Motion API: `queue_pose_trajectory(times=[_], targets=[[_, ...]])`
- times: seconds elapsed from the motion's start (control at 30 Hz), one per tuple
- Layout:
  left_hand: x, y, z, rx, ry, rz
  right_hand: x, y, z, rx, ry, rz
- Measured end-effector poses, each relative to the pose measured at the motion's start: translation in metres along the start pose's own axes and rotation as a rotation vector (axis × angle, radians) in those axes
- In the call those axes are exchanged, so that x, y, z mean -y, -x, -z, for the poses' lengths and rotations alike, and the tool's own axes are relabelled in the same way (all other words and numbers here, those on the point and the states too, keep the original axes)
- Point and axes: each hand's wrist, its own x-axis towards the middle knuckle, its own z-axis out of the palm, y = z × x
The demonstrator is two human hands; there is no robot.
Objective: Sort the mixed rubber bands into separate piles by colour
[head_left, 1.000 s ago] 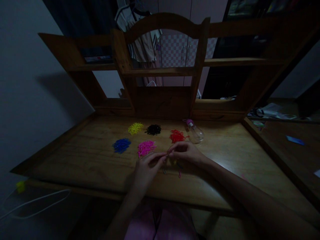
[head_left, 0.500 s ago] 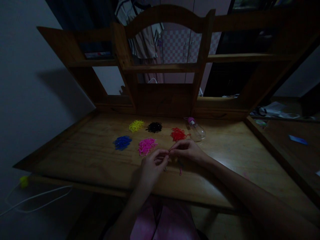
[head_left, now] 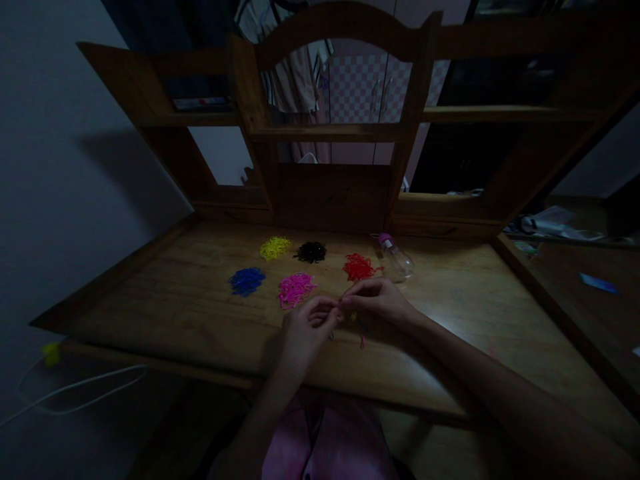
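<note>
My left hand (head_left: 311, 328) and my right hand (head_left: 376, 299) meet fingertip to fingertip over the wooden desk (head_left: 200, 320). The fingers of both are pinched together; whatever lies between them is too small and dark to name. Under and beside my right hand a few small pieces lie on the desk, among them a pink one (head_left: 363, 342) and a yellowish one (head_left: 353, 317). Just beyond my hands is a pile of small pink pieces (head_left: 296, 290), with a red pile (head_left: 360, 267) behind my right hand.
Farther off lie a blue pile (head_left: 247, 281), a yellow pile (head_left: 275, 248) and a black pile (head_left: 311, 252). A clear bulb-shaped bottle (head_left: 399, 262) with a purple cap lies behind my right hand. A wooden shelf unit (head_left: 330, 135) rises along the back edge. A white cord (head_left: 85, 393) hangs at left.
The camera view has shifted slightly. Both hands keep their fingertips together in nearly the same place, and the piles are unchanged.
</note>
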Motion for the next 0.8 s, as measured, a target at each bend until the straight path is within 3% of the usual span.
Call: queue_pose_trajectory(times=[0.47,0.8], targets=[[-0.005,0.000,0.003,-0.027,0.068,-0.009,0.000,0.000,0.000,0.046,0.000,0.005],[-0.016,0.002,0.008,0.112,0.043,0.055,-0.002,0.000,0.001,0.036,0.053,0.024]])
